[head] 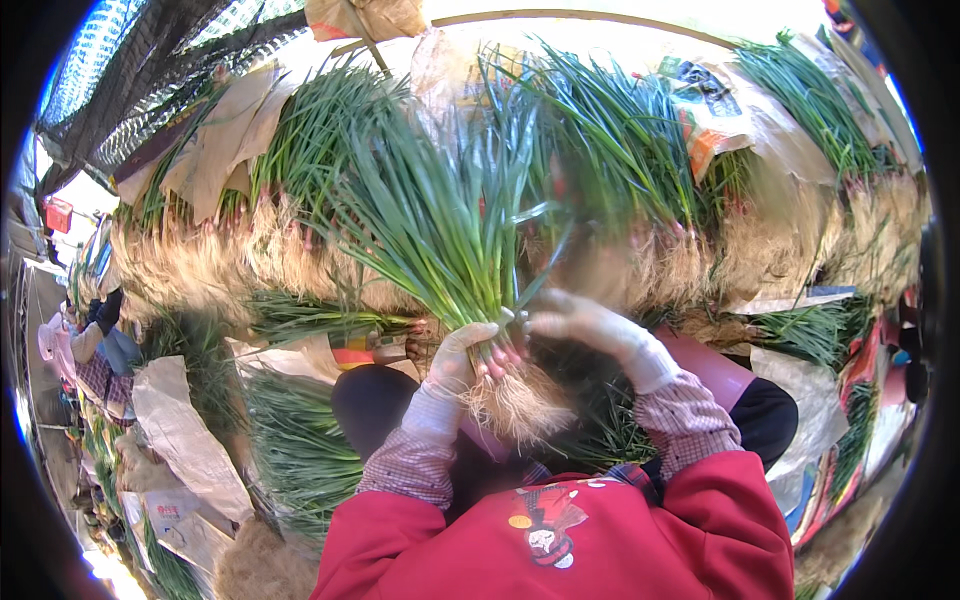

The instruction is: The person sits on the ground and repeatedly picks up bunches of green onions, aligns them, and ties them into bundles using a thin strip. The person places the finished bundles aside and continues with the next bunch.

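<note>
My left hand [454, 361], in a pale glove, grips a bunch of green garlic [457, 262] around its lower stems. The bunch stands tilted in front of me, leaves fanned upward and away. Below the grip hang pinkish bulbs [499, 360] and a mass of pale stringy roots [517, 405]. My right hand [581, 322], gloved too and blurred, is just right of the stems with its fingers toward them. Whether it pinches a leaf there is unclear.
Beyond my knees runs a long row of rooted green garlic [622, 135], partly covered by paper sacks [225, 142]. More cut greens [300, 450] lie at my left. A person [101, 352] in dark gloves is at far left. Loose sacking [187, 427] and a root heap [266, 562] lie nearby.
</note>
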{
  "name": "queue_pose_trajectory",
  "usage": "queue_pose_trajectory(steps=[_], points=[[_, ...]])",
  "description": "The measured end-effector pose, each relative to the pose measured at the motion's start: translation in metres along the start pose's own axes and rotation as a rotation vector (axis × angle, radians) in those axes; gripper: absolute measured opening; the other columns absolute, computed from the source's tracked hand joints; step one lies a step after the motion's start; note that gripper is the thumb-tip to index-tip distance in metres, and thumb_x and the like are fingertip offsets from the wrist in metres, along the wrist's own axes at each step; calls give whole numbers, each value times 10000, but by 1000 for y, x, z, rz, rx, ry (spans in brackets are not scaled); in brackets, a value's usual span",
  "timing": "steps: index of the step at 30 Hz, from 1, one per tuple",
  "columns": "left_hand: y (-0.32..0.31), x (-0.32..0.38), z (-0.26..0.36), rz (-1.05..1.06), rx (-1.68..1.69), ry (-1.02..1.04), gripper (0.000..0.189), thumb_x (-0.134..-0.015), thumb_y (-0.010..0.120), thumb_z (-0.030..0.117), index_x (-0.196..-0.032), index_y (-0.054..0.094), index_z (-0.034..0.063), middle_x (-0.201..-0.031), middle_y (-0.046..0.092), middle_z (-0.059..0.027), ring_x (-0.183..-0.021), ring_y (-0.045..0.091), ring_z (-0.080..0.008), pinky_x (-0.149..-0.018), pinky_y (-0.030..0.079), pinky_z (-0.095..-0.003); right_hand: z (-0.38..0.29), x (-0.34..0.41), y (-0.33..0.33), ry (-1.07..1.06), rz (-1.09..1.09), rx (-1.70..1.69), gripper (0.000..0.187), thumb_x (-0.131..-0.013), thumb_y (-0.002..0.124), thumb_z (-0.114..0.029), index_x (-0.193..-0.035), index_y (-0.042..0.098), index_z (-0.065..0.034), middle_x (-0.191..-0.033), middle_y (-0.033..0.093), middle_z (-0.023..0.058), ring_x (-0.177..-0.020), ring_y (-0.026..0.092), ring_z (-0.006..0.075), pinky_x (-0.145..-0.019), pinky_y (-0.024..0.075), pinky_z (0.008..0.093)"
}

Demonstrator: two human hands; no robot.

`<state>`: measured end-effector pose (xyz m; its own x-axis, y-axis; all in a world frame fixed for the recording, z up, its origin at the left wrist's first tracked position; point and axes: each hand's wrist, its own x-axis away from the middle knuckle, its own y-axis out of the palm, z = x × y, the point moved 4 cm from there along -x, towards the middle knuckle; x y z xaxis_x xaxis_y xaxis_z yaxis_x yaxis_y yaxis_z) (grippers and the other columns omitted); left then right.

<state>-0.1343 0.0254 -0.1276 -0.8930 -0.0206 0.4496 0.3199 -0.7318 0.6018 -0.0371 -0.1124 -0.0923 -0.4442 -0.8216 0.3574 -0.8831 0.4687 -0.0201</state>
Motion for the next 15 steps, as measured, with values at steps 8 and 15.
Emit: queue_pose_trajectory(steps=[8,15], points=[[-3,-1,0,89,10,14,405,-849,562,184,-1152,552,-85,-630,623,-197,-469,615,-232,-401,505,-252,32,-20,3,-25,483,-821,169,-927,615,-189,-946,654,-26,-762,661,38,-583,591,89,-527,471,204],[-10,1,4,-38,-56,43,542,-805,596,305,-1166,551,-96,-1013,657,-257,-728,700,-256,-554,561,-267,54,9,-75,-177,661,-660,170,-898,625,-182,-978,613,-32,-738,585,8,-541,516,82,-466,402,196]])
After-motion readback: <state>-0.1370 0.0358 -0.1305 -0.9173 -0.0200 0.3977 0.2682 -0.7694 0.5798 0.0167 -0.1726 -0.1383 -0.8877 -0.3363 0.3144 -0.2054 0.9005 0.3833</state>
